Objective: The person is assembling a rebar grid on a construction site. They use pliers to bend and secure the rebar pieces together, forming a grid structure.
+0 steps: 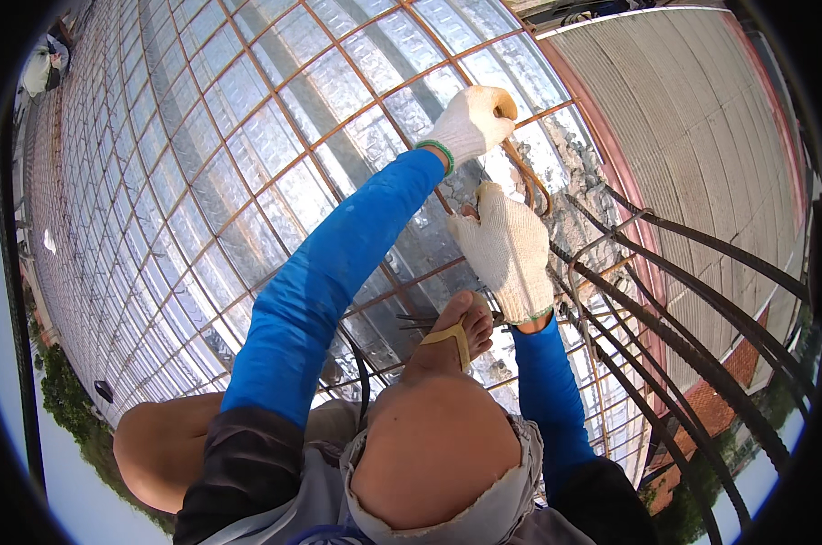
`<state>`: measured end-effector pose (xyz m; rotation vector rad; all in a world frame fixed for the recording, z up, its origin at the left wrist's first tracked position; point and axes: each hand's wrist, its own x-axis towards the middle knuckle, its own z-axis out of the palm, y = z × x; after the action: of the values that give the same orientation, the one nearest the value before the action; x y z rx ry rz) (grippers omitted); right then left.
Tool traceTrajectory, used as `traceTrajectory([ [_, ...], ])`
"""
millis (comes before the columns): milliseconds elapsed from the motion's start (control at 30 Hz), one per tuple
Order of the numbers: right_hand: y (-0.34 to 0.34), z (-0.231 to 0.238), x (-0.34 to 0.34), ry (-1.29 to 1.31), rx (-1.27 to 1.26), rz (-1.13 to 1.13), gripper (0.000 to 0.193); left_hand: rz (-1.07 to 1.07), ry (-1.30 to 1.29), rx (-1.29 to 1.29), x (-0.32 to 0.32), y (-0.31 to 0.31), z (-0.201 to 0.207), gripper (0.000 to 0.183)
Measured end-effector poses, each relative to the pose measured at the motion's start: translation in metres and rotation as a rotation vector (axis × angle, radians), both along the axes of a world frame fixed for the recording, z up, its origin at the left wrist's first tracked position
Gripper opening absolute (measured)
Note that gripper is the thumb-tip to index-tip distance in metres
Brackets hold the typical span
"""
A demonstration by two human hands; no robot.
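Note:
My left hand (472,123), in a white knit glove with a green cuff and tan finger side, is closed just above the rusty steel mesh (372,94). What it grips is hidden by the glove. A rust-brown curved rod (531,173) loops between the two gloves, its ends hidden. My right hand (509,250), in a similar glove, lies nearer to me with fingers curled; their contents are out of sight. Under the mesh is shiny ribbed metal decking (324,91). My foot in a tan-strapped sandal (461,334) stands below the hands.
Thick ribbed rebars (683,341) stick out at the right, tied by bent steel loops. Rough concrete (570,168) lines the decking's edge, with a grey corrugated roof (683,100) beyond. A white bag (40,68) is at the far left.

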<state>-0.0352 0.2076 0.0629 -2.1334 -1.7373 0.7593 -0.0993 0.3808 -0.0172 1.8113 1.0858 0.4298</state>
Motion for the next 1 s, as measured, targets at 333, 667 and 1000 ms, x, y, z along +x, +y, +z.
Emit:
traceTrajectory([
  [333, 0.004, 0.03, 0.021, -0.056, 0.045, 0.146, 0.023, -0.289, 0.288, 0.201, 0.008, 0.014, 0.004, 0.025],
  [667, 0.007, 0.053, -0.012, 0.097, -0.238, -0.038, 0.038, -0.599, 0.175, 0.038, -0.012, 0.055, 0.013, 0.047],
  [1000, 0.03, 0.119, -0.002, -0.228, -0.314, -0.023, 0.029, -1.012, 0.3, 0.056, 0.005, 0.097, 0.037, 0.064],
])
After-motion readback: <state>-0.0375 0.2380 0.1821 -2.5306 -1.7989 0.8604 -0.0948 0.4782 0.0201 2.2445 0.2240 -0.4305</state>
